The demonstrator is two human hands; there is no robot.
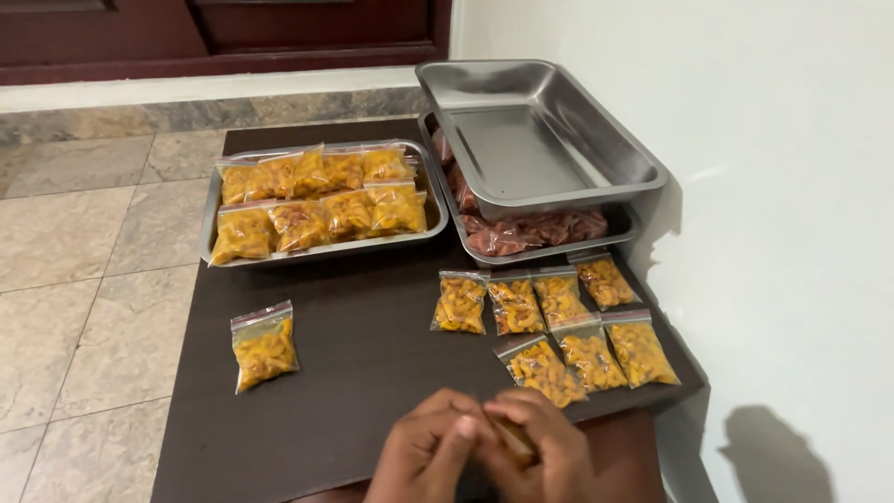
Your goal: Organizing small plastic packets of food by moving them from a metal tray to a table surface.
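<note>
1. Both hands meet at the near edge of the dark brown wooden table (354, 373): the left hand (424, 456) and the right hand (549, 456) are closed together around a small orange-brown item (512, 438), mostly hidden between the fingers; what it is cannot be told.
2. Working well here probably means keeping the pinch low over the table, so anything that slips lands on wood.
3. Just beyond the right hand lie seven small clear bags of yellow snacks (545, 371); the closest nearly touches the knuckles, so there is little room on that side.
4. Beyond the left hand, open tabletop runs up to a lone clear bag of yellow snacks (264, 346).
5. Farther off, a shallow steel tray of filled bags (212, 200) and an empty steel tray (559, 182) stacked askew on a tray of reddish packets (535, 228).
6. The table edge sits right under the wrists; a white wall (792, 233) closes the right side.
</note>
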